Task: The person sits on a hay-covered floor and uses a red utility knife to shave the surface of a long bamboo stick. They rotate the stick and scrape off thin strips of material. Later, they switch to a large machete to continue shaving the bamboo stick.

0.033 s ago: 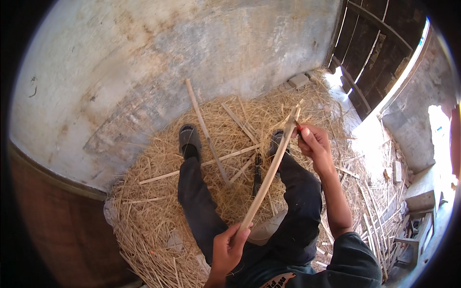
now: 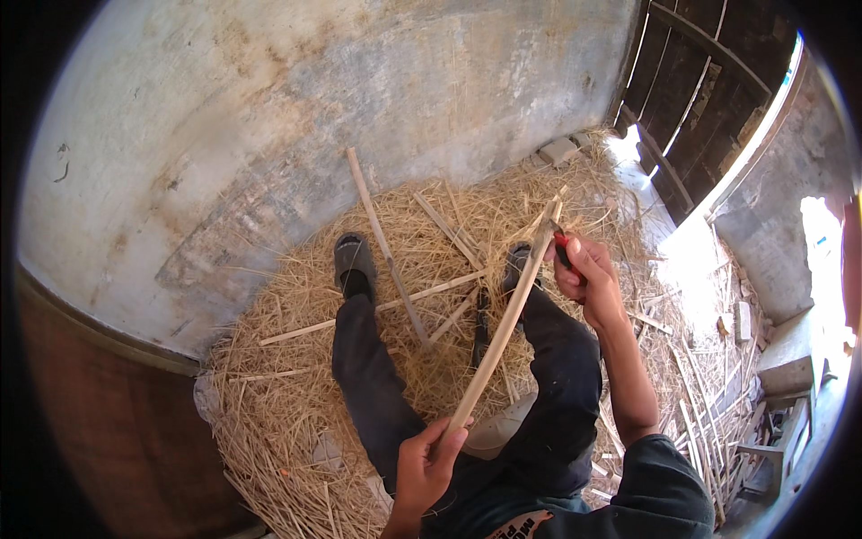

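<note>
A long, pale split-bamboo strip [image 2: 505, 337] slants across my lap, its far end near my right foot. My left hand [image 2: 427, 465] is closed around its near end, thumb on top. In my right hand [image 2: 590, 280] is a small tool with a red and black handle [image 2: 563, 249], most likely a knife. The fingers wrap the handle, and the tool's tip meets the strip near its far end; the blade itself is mostly hidden. Between my legs, a dark, narrow object [image 2: 481, 328] lies on the straw, too unclear to name.
Straw-like shavings [image 2: 269, 413] cover the floor around my feet. Several loose strips lie on them, one long strip [image 2: 375, 220] reaching up against the stained wall [image 2: 359, 90]. A dark plank door [image 2: 700, 90] stands at the far right, with a brick [image 2: 558, 151] near it.
My right hand has shifted and turned slightly, so more of the red and black handle shows. The left hand and the strip stay put.
</note>
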The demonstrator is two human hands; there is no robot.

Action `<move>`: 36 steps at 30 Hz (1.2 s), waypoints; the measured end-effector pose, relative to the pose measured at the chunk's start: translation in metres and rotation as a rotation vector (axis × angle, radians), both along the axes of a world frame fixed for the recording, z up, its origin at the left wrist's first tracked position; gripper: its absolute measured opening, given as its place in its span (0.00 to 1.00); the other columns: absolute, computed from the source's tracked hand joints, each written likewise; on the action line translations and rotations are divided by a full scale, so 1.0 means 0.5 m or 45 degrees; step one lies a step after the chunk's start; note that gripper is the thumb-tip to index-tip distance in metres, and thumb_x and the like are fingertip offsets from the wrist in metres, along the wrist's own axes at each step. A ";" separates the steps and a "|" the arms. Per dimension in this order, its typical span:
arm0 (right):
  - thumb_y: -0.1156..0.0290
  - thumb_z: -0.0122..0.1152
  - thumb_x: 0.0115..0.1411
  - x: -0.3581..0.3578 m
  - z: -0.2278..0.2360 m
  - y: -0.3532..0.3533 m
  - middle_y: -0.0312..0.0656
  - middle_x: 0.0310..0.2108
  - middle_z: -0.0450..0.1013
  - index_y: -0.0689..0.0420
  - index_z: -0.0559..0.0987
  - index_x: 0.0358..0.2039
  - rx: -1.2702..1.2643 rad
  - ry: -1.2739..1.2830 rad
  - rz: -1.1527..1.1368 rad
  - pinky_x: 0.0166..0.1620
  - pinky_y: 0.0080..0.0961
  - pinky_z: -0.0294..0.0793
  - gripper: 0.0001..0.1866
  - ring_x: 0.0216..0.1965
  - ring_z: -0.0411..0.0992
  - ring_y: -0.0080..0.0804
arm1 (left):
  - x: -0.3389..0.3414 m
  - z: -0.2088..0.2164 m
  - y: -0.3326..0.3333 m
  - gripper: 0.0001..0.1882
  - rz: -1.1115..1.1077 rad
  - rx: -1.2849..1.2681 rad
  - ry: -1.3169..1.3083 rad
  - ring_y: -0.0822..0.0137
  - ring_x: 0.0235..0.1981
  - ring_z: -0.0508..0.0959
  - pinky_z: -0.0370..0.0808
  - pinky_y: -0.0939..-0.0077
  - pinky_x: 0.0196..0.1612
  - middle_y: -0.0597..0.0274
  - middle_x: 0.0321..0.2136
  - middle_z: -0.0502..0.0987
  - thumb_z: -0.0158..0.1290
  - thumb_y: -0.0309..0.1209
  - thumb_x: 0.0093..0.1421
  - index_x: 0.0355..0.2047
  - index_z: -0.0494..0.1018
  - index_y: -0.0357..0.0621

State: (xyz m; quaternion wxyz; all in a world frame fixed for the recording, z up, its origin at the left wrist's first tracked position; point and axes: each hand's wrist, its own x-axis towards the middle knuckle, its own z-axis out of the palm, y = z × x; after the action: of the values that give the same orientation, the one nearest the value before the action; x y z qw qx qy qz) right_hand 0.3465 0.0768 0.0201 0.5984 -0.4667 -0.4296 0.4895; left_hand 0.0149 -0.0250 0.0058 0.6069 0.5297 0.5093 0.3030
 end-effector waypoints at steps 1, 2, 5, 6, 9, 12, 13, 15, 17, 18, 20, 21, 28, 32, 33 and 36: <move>0.44 0.56 0.74 -0.002 -0.004 -0.001 0.23 0.20 0.59 0.60 0.82 0.44 -0.008 0.096 0.031 0.24 0.19 0.50 0.27 0.20 0.52 0.13 | -0.001 0.002 0.001 0.16 0.000 -0.045 -0.037 0.84 0.23 0.64 0.61 0.82 0.25 0.72 0.21 0.72 0.62 0.32 0.70 0.52 0.82 0.32; 0.46 0.57 0.74 -0.005 -0.008 -0.003 0.23 0.20 0.60 0.60 0.82 0.44 -0.017 0.191 0.061 0.24 0.19 0.51 0.26 0.20 0.53 0.13 | -0.001 -0.002 0.002 0.16 0.016 0.034 0.014 0.85 0.22 0.64 0.59 0.82 0.24 0.74 0.22 0.72 0.62 0.32 0.70 0.52 0.82 0.33; 0.54 0.62 0.72 -0.021 -0.014 -0.012 0.27 0.20 0.64 0.61 0.82 0.43 0.109 -0.214 -0.031 0.25 0.20 0.57 0.20 0.20 0.58 0.16 | 0.000 -0.012 0.007 0.15 0.081 0.277 0.176 0.85 0.22 0.63 0.57 0.83 0.24 0.75 0.22 0.71 0.62 0.32 0.70 0.50 0.83 0.33; 0.57 0.65 0.70 -0.027 -0.015 -0.015 0.29 0.20 0.66 0.61 0.82 0.43 0.177 -0.464 -0.089 0.26 0.21 0.59 0.17 0.20 0.61 0.17 | 0.004 -0.008 0.013 0.15 0.113 0.360 0.237 0.84 0.22 0.64 0.58 0.82 0.24 0.73 0.22 0.72 0.63 0.32 0.70 0.50 0.82 0.32; 0.66 0.71 0.63 -0.046 -0.005 -0.038 0.36 0.25 0.73 0.62 0.83 0.42 0.217 -0.995 -0.183 0.30 0.24 0.66 0.13 0.25 0.68 0.23 | 0.008 -0.010 0.024 0.15 0.177 0.491 0.336 0.82 0.21 0.65 0.59 0.80 0.23 0.69 0.21 0.73 0.64 0.33 0.68 0.47 0.82 0.31; 0.70 0.72 0.59 -0.072 0.018 -0.032 0.45 0.28 0.78 0.62 0.84 0.45 0.460 -1.110 -0.535 0.37 0.30 0.74 0.15 0.29 0.77 0.40 | 0.012 -0.017 0.028 0.15 0.197 0.559 0.374 0.79 0.20 0.67 0.62 0.78 0.23 0.64 0.22 0.75 0.65 0.33 0.67 0.46 0.82 0.31; 0.70 0.72 0.60 -0.076 0.024 -0.025 0.46 0.28 0.79 0.62 0.84 0.46 0.579 -1.148 -0.674 0.39 0.31 0.76 0.15 0.30 0.78 0.43 | 0.013 -0.018 0.028 0.15 0.199 0.582 0.385 0.78 0.20 0.68 0.64 0.77 0.23 0.63 0.23 0.76 0.65 0.33 0.67 0.46 0.82 0.31; 0.71 0.70 0.61 -0.075 0.038 0.006 0.48 0.27 0.79 0.62 0.84 0.49 0.571 -1.237 -0.850 0.42 0.32 0.78 0.16 0.32 0.81 0.49 | 0.020 -0.014 0.028 0.14 0.192 0.621 0.410 0.68 0.21 0.76 0.71 0.72 0.25 0.55 0.25 0.79 0.66 0.33 0.66 0.45 0.82 0.33; 0.72 0.69 0.63 -0.067 0.037 0.021 0.48 0.28 0.81 0.62 0.83 0.52 0.458 -1.229 -0.872 0.44 0.32 0.79 0.17 0.34 0.83 0.50 | 0.021 -0.013 0.026 0.14 0.182 0.636 0.432 0.63 0.22 0.80 0.74 0.69 0.26 0.50 0.27 0.81 0.66 0.33 0.66 0.45 0.82 0.35; 0.72 0.68 0.64 -0.059 0.028 0.026 0.48 0.29 0.82 0.63 0.83 0.53 0.350 -1.178 -0.806 0.44 0.32 0.79 0.17 0.35 0.83 0.49 | 0.019 -0.017 0.024 0.14 0.174 0.631 0.442 0.63 0.22 0.80 0.75 0.69 0.26 0.50 0.27 0.81 0.66 0.33 0.66 0.45 0.82 0.35; 0.72 0.68 0.65 -0.044 0.005 0.035 0.47 0.30 0.83 0.63 0.82 0.55 0.212 -0.998 -0.680 0.44 0.31 0.79 0.18 0.36 0.84 0.42 | 0.016 -0.018 0.023 0.14 0.160 0.627 0.464 0.62 0.22 0.80 0.75 0.69 0.26 0.50 0.27 0.81 0.66 0.33 0.66 0.44 0.82 0.35; 0.71 0.68 0.66 -0.036 -0.009 0.040 0.45 0.30 0.83 0.62 0.82 0.55 0.180 -0.871 -0.621 0.44 0.30 0.79 0.18 0.36 0.84 0.38 | 0.016 -0.016 0.023 0.14 0.152 0.628 0.475 0.61 0.22 0.81 0.75 0.69 0.26 0.50 0.27 0.81 0.66 0.33 0.66 0.44 0.82 0.35; 0.70 0.66 0.68 -0.067 -0.009 0.038 0.28 0.21 0.67 0.61 0.82 0.53 0.160 -0.714 -0.764 0.32 0.21 0.66 0.15 0.25 0.65 0.17 | 0.019 -0.029 0.017 0.14 0.170 0.636 0.408 0.71 0.22 0.75 0.70 0.74 0.26 0.54 0.24 0.79 0.67 0.33 0.66 0.43 0.82 0.32; 0.71 0.65 0.68 -0.075 -0.017 0.039 0.27 0.20 0.61 0.61 0.82 0.52 0.161 -0.687 -0.803 0.29 0.22 0.59 0.14 0.24 0.59 0.18 | 0.030 -0.030 0.011 0.14 0.182 0.632 0.366 0.72 0.21 0.74 0.70 0.74 0.26 0.55 0.24 0.78 0.67 0.32 0.66 0.43 0.81 0.31; 0.72 0.65 0.68 -0.072 -0.022 0.041 0.28 0.20 0.61 0.61 0.82 0.52 0.172 -0.686 -0.807 0.29 0.23 0.59 0.14 0.24 0.59 0.17 | 0.029 -0.033 0.009 0.15 0.174 0.634 0.373 0.72 0.21 0.74 0.70 0.74 0.25 0.55 0.23 0.78 0.67 0.32 0.66 0.44 0.81 0.31; 0.72 0.65 0.68 -0.060 -0.030 0.045 0.29 0.19 0.63 0.62 0.82 0.51 0.197 -0.729 -0.778 0.28 0.24 0.60 0.14 0.23 0.60 0.18 | 0.032 -0.029 0.007 0.15 0.162 0.628 0.373 0.72 0.21 0.74 0.70 0.74 0.25 0.55 0.23 0.78 0.67 0.32 0.66 0.44 0.81 0.30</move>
State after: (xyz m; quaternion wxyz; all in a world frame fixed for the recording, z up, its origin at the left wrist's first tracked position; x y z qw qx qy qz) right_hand 0.3166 0.0991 0.0053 0.6057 -0.6433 -0.4560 0.1065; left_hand 0.0307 -0.0218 -0.0086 0.3596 0.6663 0.5347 0.3752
